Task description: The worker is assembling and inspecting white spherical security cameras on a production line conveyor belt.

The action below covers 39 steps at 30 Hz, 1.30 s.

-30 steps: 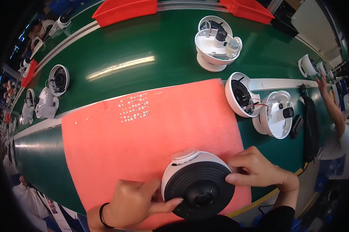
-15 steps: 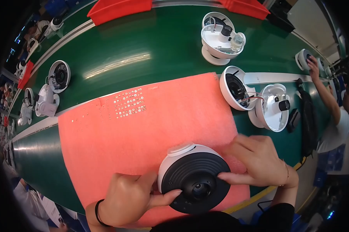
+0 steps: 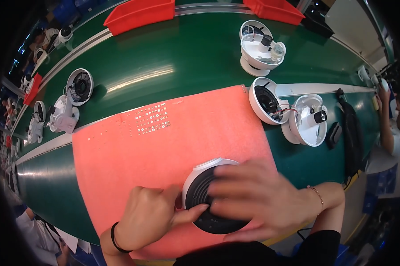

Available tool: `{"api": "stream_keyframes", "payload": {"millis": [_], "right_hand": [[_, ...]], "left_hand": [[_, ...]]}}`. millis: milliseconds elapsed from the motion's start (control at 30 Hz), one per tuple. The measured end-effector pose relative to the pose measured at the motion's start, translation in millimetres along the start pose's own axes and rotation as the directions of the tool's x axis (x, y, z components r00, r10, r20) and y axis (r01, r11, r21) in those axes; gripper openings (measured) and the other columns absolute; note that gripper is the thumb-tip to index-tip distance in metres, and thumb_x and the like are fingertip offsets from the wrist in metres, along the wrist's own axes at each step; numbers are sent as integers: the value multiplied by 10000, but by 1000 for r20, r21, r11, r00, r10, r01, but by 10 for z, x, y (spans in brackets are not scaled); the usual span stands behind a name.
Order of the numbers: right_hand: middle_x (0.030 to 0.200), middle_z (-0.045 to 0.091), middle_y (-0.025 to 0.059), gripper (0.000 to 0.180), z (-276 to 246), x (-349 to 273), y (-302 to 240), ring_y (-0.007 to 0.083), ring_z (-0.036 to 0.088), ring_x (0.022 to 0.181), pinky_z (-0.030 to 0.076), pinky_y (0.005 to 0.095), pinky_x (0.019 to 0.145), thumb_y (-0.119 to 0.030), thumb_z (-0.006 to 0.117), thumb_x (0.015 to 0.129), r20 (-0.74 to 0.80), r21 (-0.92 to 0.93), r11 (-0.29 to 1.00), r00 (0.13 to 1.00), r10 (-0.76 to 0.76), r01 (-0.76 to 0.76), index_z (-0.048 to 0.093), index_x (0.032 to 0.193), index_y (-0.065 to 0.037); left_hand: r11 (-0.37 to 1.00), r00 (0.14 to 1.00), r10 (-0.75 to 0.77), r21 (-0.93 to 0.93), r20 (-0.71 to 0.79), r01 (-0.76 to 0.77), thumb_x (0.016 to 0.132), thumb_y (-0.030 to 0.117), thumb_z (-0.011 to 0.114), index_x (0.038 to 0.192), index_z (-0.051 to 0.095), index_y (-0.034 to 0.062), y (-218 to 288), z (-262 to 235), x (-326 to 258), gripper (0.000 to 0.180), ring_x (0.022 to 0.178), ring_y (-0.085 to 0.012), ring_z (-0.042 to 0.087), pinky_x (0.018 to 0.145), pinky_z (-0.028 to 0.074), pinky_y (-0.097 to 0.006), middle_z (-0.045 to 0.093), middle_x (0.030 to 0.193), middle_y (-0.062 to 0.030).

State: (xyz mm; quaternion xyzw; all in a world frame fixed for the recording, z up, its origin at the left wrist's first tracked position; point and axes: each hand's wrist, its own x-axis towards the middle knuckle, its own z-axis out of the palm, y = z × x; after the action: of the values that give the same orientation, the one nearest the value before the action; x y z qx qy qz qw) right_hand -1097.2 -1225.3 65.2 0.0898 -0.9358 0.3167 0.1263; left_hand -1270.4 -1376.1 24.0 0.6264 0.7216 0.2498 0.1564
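Note:
A round security camera point(image 3: 196, 191) with a white shell and a ridged black front rests on the pink mat point(image 3: 120, 173) close to me. My left hand point(image 3: 149, 217) grips its left edge, thumb on the black front and fingers round the side. Across the front's right half lies my right hand point(image 3: 264, 199), blurred by motion, its fingers stretched out and the thumb apart below. It covers the lens, and I cannot tell how firmly it touches. Several rows of small screws point(image 3: 153, 119) lie at the mat's far side.
Right of the mat stands an opened white camera point(image 3: 308, 128), its wired black-lined cover point(image 3: 264, 99) beside it. Another opened camera point(image 3: 257, 53) is farther back on the green bench point(image 3: 200, 48), more at left point(image 3: 63, 113). Red bins point(image 3: 140, 17) line the back. A co-worker's arm point(image 3: 386, 128) shows at far right.
My right hand has swung left from the camera's right edge across its front, hiding the lens. The left hand keeps its grip. The co-worker's hand at far right has drawn back from a camera.

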Motion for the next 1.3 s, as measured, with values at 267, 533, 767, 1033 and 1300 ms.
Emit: {"api": "stream_keyframes", "payload": {"millis": [267, 533, 767, 1033, 1300], "right_hand": [[1171, 451, 171, 666, 154, -186, 216, 246, 493, 1077, 414, 347, 888, -299, 656, 802, 249, 611, 526, 774, 582, -592, 261, 1248, -2], [1110, 462, 113, 757, 151, 143, 214, 206, 464, 1083, 363, 331, 908, -301, 769, 636, -95, 505, 784, 880, 466, -361, 323, 1192, -45], [1100, 511, 154, 780, 166, 488, 307, 231, 511, 1043, 394, 325, 882, -305, 753, 631, -262, 517, 797, 829, 493, -311, 311, 1217, -43], [1276, 396, 198, 965, 377, 869, 272, 278, 421, 1193, 362, 385, 997, -130, 750, 663, -466, 459, 886, 832, 302, -65, 119, 1387, -49], [1275, 429, 186, 934, 398, 1238, 432, 268, 500, 1120, 450, 375, 912, -136, 763, 645, -642, 316, 949, 736, 215, -1, 201, 1387, -51]], "left_hand": [[647, 934, -39, -703, 356, 295, 756, 360, 648, 1135, 479, -44, -156, 159, 74, 578, 771, -250, 627, 679, 497, -329, 612, 889, -180], [814, 974, 34, -559, -225, -158, 651, 194, 741, 1266, 331, -106, 66, -29, 3, 797, 980, -312, 594, 784, 509, -358, 568, 1055, -230], [766, 983, -45, -638, -178, -80, 659, 195, 731, 1286, 319, -94, -216, -218, 194, 804, 1030, -275, 567, 818, 493, -339, 548, 1126, -197], [-138, 877, -342, -905, -338, -403, 882, 520, 399, 1292, 350, 43, -506, -143, 566, 631, 1173, -243, 430, 982, 359, -390, 426, 1282, -99], [-42, 691, -527, -797, -494, -602, 807, 672, 375, 1223, 430, 85, -612, -287, 1152, 722, 1126, -241, 466, 949, 392, -394, 464, 1233, -90]]}}
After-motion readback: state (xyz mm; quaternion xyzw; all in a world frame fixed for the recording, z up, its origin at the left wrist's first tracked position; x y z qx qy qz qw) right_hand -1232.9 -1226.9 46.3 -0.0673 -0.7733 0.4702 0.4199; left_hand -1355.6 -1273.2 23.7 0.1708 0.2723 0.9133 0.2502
